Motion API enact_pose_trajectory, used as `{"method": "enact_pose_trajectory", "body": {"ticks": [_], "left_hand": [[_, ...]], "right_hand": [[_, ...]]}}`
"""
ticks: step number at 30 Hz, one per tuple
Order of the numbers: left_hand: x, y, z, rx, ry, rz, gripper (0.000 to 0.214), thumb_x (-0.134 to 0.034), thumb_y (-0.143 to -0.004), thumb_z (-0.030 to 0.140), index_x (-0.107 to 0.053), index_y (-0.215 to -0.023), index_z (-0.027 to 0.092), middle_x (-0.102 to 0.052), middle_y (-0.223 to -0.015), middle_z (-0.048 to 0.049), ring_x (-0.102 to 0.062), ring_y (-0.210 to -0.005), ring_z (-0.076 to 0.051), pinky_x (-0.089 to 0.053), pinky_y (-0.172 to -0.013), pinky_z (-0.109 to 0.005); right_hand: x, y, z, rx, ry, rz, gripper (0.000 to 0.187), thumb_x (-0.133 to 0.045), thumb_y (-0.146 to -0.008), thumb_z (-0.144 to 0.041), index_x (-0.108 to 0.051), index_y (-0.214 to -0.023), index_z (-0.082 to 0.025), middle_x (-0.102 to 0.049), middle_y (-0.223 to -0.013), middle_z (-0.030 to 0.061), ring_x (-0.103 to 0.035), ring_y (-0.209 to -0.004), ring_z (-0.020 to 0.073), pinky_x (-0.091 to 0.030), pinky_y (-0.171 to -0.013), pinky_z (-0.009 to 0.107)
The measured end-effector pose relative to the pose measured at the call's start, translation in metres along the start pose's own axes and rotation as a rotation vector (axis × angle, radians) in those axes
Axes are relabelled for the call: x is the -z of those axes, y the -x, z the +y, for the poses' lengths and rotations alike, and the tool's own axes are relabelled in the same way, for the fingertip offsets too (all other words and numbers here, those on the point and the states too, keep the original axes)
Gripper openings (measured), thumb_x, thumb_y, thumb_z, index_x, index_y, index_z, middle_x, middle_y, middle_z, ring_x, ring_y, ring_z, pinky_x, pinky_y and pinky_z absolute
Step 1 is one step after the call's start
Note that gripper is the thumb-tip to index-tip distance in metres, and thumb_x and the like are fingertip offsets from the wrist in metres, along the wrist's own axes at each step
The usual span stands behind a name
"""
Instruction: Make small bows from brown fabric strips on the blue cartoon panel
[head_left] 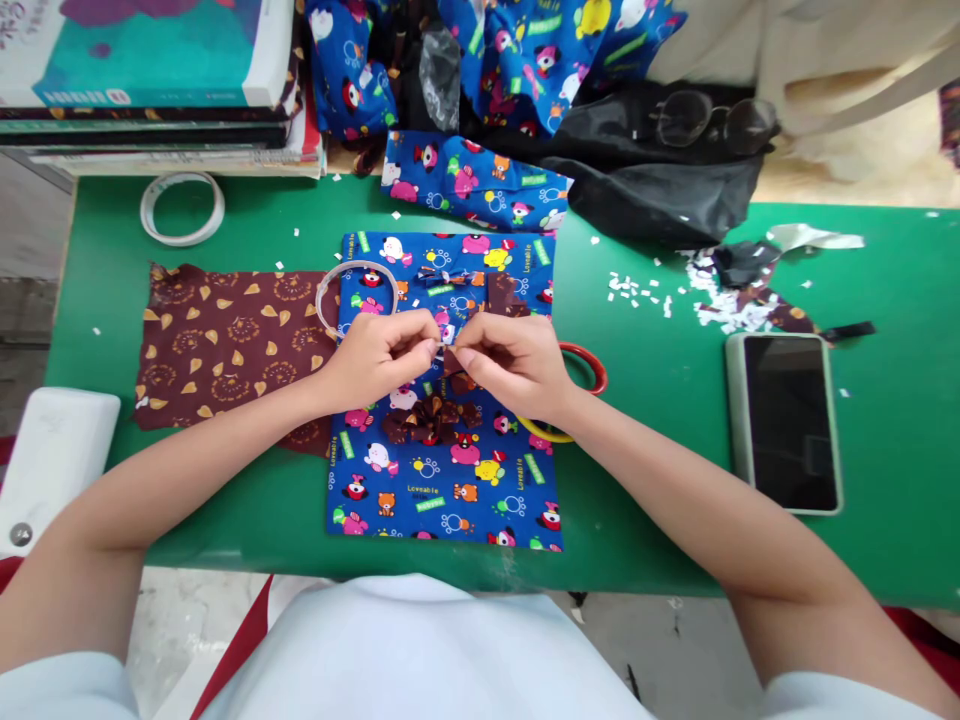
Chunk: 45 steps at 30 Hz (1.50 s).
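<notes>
brown cloth scrap [453,365] should feel soft and light, best held by its edges. our left grip [381,357] and right grip [519,366] look pinched closed on it.

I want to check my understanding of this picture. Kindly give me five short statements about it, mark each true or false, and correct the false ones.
1. The left hand and the right hand meet over the blue printed cloth. True.
2. The right hand holds the phone. False: it pinches a small brown scrap, and the phone lies on the green table.
3. The eyeglasses rest on black fabric. True.
4. The brown patterned cloth lies right of the blue one. False: the brown patterned cloth lies to its left.
5. White bits are scattered near the phone. True.
</notes>
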<state>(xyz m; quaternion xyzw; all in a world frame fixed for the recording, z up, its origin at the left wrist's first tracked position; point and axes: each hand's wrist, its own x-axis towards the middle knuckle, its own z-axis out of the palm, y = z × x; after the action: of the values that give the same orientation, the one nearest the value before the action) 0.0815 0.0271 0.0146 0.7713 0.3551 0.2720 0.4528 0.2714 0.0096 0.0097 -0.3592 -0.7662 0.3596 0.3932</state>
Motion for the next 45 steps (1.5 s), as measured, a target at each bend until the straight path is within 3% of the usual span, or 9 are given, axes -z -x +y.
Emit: {"method": "enact_pose_trajectory", "body": {"ticks": [9,19,32,45], "left_hand": [[-0.002,0.0009,-0.0014,-0.12,-0.085,-0.003,0.016,-0.051,-0.08,0.016,-0.052,-0.065,0.015,-0.045,-0.048,0.0078,-0.038,-0.044,-0.002,-0.03,-0.047,-0.015],[-0.0036,0.0025,-0.0036,-0.176,-0.104,0.002,0.013,-0.052,-0.076,0.013,-0.058,-0.065,0.015,-0.052,-0.051,0.0058,-0.044,-0.047,-0.004,-0.034,-0.05,-0.015],[-0.0028,0.0035,-0.0042,-0.16,-0.089,0.047,0.018,-0.051,-0.085,0.018,-0.053,-0.067,0.015,-0.044,-0.052,0.0072,-0.037,-0.048,-0.004,-0.031,-0.051,-0.017],[-0.0038,0.0036,-0.0044,-0.162,-0.177,0.122,0.018,-0.057,-0.089,0.023,-0.06,-0.073,0.014,-0.054,-0.057,0.0051,-0.045,-0.052,-0.004,-0.033,-0.054,-0.016]], "right_hand": [[0.0023,0.0011,0.0004,-0.057,-0.108,0.051,0.02,-0.053,-0.085,-0.025,-0.055,-0.067,-0.017,-0.053,-0.05,-0.004,-0.042,-0.043,0.0052,-0.032,-0.043,0.018],[-0.0004,-0.0008,-0.0016,-0.136,-0.073,0.071,0.017,-0.054,-0.084,-0.022,-0.06,-0.069,-0.015,-0.051,-0.051,-0.0041,-0.04,-0.044,0.0045,-0.032,-0.043,0.017],[-0.003,0.0012,0.0021,-0.221,-0.149,0.094,0.018,-0.055,-0.086,-0.028,-0.058,-0.072,-0.018,-0.049,-0.05,-0.0054,-0.039,-0.041,0.0045,-0.029,-0.04,0.019],[-0.0032,0.0015,0.0042,-0.21,-0.137,0.068,0.015,-0.06,-0.084,-0.027,-0.058,-0.074,-0.017,-0.054,-0.053,-0.0052,-0.04,-0.041,0.0032,-0.029,-0.04,0.017]]}}
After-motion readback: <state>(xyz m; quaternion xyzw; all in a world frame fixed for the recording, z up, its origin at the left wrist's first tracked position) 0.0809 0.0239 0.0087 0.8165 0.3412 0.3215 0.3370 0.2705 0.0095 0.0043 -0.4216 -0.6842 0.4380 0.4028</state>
